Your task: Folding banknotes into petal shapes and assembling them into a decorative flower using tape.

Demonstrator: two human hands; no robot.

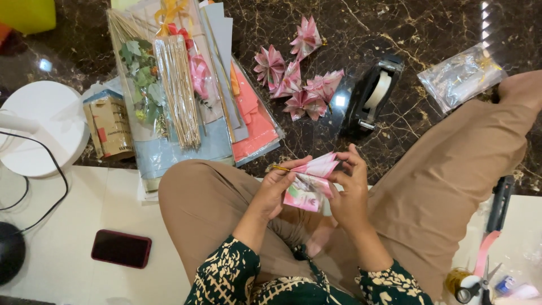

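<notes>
Here my left hand [276, 189] and my right hand [347, 192] meet over my lap, both closed on a folded pink paper [311, 183]. My left fingers pinch its left edge, where a thin yellow strip [280, 168] pokes out from under my thumb. My right fingers grip the right edge, thumb on top, so the paper is clamped between the two hands just above my crossed legs in tan trousers [209, 209].

On the dark marble floor [406, 34] in front of me lie several finished pink paper flowers [296, 85], clustered close together. Just to their right stands a black tape dispenser [372, 93] with a pale roll in it. Farther right, near my knee, lies a clear plastic bag [460, 76].

To the left of the flowers there is a stack of coloured paper sheets [248, 113], with a bundle of thin wooden sticks [178, 93] and a sprig of dried leaves [141, 79] in clear wrapping lying on it. A small brown cardboard box [110, 127] rests beside that stack, next to a round white base [42, 127].

On the white floor at my left lies a dark phone [121, 248], face up. At my right hip I can see scissors [480, 282] with a pink ribbon [485, 251] across them.
</notes>
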